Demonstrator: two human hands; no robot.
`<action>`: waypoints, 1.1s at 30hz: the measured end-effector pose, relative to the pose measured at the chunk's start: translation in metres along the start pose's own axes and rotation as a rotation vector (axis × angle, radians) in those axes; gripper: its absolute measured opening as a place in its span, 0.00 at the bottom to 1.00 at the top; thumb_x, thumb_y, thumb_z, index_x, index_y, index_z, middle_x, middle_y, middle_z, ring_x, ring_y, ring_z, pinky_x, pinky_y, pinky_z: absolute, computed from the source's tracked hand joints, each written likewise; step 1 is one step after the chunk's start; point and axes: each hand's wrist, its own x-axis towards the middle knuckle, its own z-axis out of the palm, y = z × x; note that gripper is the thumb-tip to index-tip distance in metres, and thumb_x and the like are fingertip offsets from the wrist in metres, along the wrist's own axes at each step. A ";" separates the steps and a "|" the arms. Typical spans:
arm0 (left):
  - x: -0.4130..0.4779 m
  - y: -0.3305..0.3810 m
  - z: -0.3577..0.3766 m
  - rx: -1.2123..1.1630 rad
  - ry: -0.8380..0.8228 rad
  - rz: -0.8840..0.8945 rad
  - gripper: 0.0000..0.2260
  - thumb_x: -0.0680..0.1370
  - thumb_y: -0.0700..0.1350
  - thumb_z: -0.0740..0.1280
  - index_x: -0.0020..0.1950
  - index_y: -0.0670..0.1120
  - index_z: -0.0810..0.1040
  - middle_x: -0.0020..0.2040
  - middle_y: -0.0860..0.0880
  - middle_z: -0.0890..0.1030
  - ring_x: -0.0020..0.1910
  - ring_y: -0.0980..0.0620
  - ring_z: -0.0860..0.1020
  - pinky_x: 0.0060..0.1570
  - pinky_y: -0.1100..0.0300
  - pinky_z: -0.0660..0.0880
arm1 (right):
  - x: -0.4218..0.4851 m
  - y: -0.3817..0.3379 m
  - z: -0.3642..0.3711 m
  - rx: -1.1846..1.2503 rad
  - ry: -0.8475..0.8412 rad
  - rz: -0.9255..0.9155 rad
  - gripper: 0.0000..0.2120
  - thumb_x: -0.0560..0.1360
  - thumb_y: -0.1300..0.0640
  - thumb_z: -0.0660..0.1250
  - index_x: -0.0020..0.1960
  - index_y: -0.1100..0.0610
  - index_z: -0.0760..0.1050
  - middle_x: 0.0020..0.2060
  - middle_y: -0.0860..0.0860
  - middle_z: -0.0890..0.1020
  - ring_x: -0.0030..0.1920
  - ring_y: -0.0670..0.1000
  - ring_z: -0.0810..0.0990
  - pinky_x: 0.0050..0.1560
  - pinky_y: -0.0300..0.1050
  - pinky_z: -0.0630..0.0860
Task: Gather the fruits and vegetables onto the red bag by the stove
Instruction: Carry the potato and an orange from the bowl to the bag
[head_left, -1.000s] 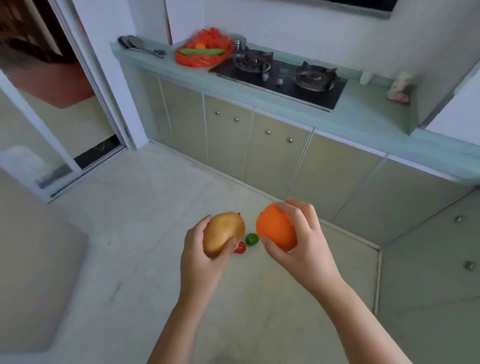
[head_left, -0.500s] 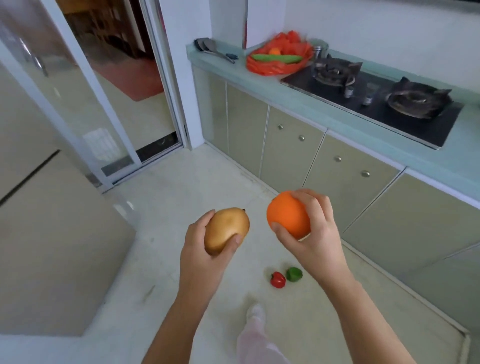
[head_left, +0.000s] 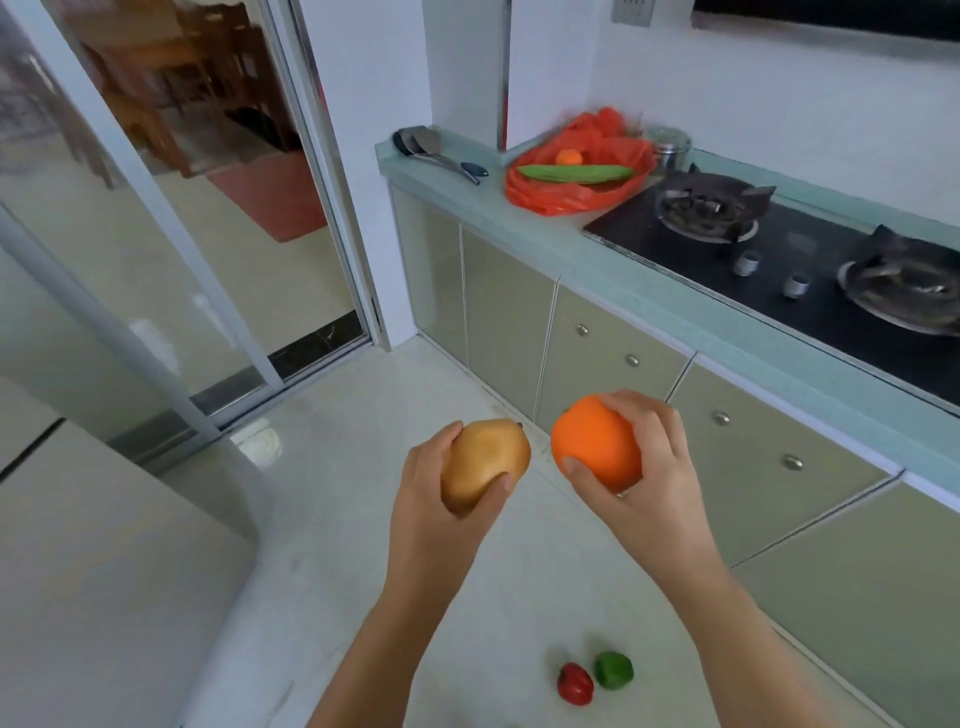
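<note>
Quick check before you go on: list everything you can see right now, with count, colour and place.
Bag: 1, red, counter left of stove
Cucumber: 1, green, on bag
Small fruit: 1, orange, on bag
Peppers: 2, red and green, floor
Mango: 1, yellow-brown, left hand
Orange: 1, right hand
Spatulas: 2, metal, counter end
Tin: 1, metal, behind bag
Stove: 1, black, counter
Hands: left, right, each holding fruit

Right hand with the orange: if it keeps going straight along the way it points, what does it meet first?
The right hand holding the orange points up and left in the picture, toward the counter's near end. Likely first contact is the cabinet front below the red bag, though depth is unclear.
</note>
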 end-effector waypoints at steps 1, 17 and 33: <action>0.012 -0.004 0.000 0.003 0.006 -0.006 0.25 0.69 0.49 0.73 0.62 0.57 0.68 0.52 0.63 0.69 0.49 0.71 0.69 0.44 0.74 0.66 | 0.011 0.003 0.006 0.003 -0.013 0.008 0.28 0.65 0.58 0.74 0.58 0.40 0.65 0.60 0.45 0.66 0.55 0.42 0.68 0.47 0.27 0.66; 0.302 -0.066 -0.028 0.025 -0.088 0.023 0.26 0.70 0.49 0.73 0.65 0.52 0.68 0.55 0.58 0.68 0.48 0.65 0.70 0.44 0.73 0.65 | 0.252 -0.002 0.167 -0.124 0.085 0.082 0.27 0.65 0.56 0.75 0.61 0.51 0.70 0.58 0.46 0.67 0.56 0.48 0.70 0.51 0.43 0.70; 0.512 -0.090 0.045 0.046 -0.222 0.102 0.26 0.70 0.49 0.73 0.66 0.52 0.68 0.53 0.63 0.69 0.51 0.68 0.69 0.44 0.73 0.66 | 0.435 0.074 0.210 -0.155 0.188 0.171 0.27 0.65 0.55 0.75 0.61 0.49 0.69 0.61 0.47 0.67 0.57 0.47 0.69 0.52 0.40 0.67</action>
